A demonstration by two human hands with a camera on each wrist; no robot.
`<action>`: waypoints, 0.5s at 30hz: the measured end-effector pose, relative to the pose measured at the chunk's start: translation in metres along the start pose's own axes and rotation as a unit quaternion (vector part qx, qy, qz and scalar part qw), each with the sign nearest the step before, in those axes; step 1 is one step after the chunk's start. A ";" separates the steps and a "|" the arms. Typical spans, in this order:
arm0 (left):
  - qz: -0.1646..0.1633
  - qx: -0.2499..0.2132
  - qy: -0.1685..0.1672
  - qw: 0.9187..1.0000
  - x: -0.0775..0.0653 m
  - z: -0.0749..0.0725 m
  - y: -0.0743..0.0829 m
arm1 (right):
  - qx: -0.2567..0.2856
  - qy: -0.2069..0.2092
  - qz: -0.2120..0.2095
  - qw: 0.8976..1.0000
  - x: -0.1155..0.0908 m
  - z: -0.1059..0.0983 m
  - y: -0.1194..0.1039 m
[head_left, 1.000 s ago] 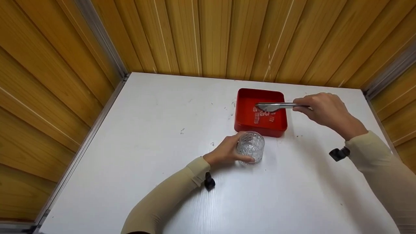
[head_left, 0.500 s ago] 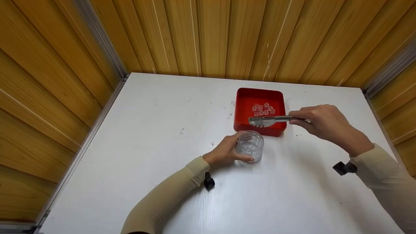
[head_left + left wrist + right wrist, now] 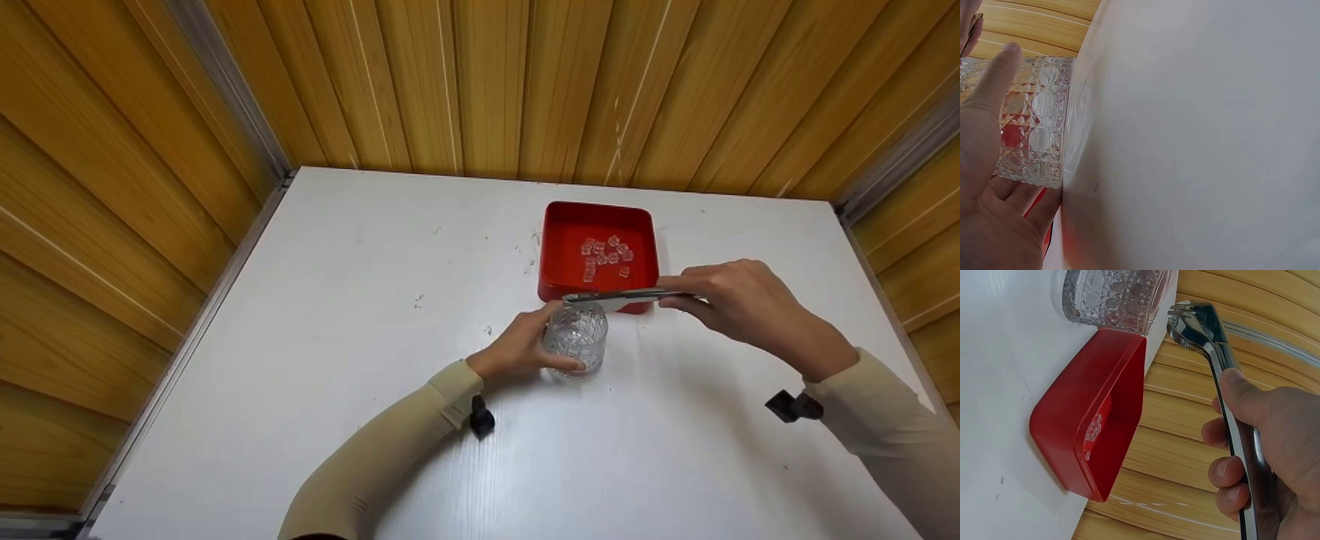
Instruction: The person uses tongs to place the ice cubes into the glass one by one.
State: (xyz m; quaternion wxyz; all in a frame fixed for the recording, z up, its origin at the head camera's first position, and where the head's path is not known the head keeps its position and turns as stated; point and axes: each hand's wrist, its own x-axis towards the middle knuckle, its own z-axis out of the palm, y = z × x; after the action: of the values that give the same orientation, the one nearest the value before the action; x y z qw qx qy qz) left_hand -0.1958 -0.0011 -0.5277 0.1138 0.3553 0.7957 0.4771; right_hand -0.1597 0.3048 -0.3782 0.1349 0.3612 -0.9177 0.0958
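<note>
My left hand [image 3: 521, 349] holds an upright clear cut-glass tumbler [image 3: 576, 346] on the table, thumb on the near side and fingers round the far side. Metal serving tongs [image 3: 634, 297] are gripped in my right hand [image 3: 742, 307], their tips at the tumbler's far rim. In the right wrist view the tongs' head [image 3: 1193, 323] lies just beyond the glass's mouth; whether anything is between its tips I cannot tell. Clear cubes [image 3: 601, 247] like ice lie in a square red tray [image 3: 553, 289] behind the tumbler. The left wrist view shows the tumbler's patterned side [image 3: 1041, 121].
The white tabletop [image 3: 337, 300] carries small dark marks. Wood-look panel walls [image 3: 495, 90] stand along its back and sides. A black wrist camera mount [image 3: 482, 418] sits by the left cuff, another mount [image 3: 793, 406] by the right.
My right hand has brought the tongs from above the cubes in the tray toward me, across its near edge to the tumbler's rim. The left hand and tumbler have stayed put.
</note>
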 end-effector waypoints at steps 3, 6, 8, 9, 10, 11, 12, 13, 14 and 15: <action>-0.001 0.002 0.000 1.000 0.000 0.000 0.000 | 0.001 -0.006 0.001 1.000 0.000 0.001 -0.002; 0.000 0.000 0.000 1.000 0.001 0.000 0.000 | 0.003 -0.009 0.003 1.000 0.000 0.001 -0.004; 0.000 -0.001 0.000 1.000 0.001 0.000 0.000 | 0.004 -0.008 0.002 1.000 0.000 0.002 -0.004; 0.000 -0.002 0.000 1.000 0.001 0.000 0.000 | 0.004 -0.008 0.003 1.000 0.000 0.002 -0.005; 0.000 -0.002 0.000 1.000 0.001 0.000 -0.001 | 0.004 -0.007 0.002 1.000 0.000 0.002 -0.004; -0.001 -0.001 0.000 1.000 0.001 0.000 -0.001 | 0.004 -0.006 0.002 1.000 0.000 0.003 -0.005; -0.001 -0.001 0.000 1.000 0.001 0.000 -0.001 | 0.004 -0.003 0.001 1.000 -0.001 0.003 -0.005; -0.001 0.000 0.000 1.000 0.001 0.000 -0.001 | 0.003 -0.002 0.000 1.000 -0.001 0.003 -0.004; 0.000 0.003 0.001 1.000 0.001 0.000 -0.001 | 0.002 -0.003 0.000 1.000 -0.001 0.004 -0.004; -0.001 0.005 0.002 1.000 0.001 0.000 -0.001 | 0.001 -0.003 -0.001 1.000 -0.001 0.004 -0.004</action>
State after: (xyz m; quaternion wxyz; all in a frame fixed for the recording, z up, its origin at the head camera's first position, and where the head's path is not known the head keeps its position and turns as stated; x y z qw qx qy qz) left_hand -0.1969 -0.0003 -0.5286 0.1109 0.3543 0.7988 0.4734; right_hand -0.1568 0.3015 -0.3825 0.1319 0.3627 -0.9176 0.0952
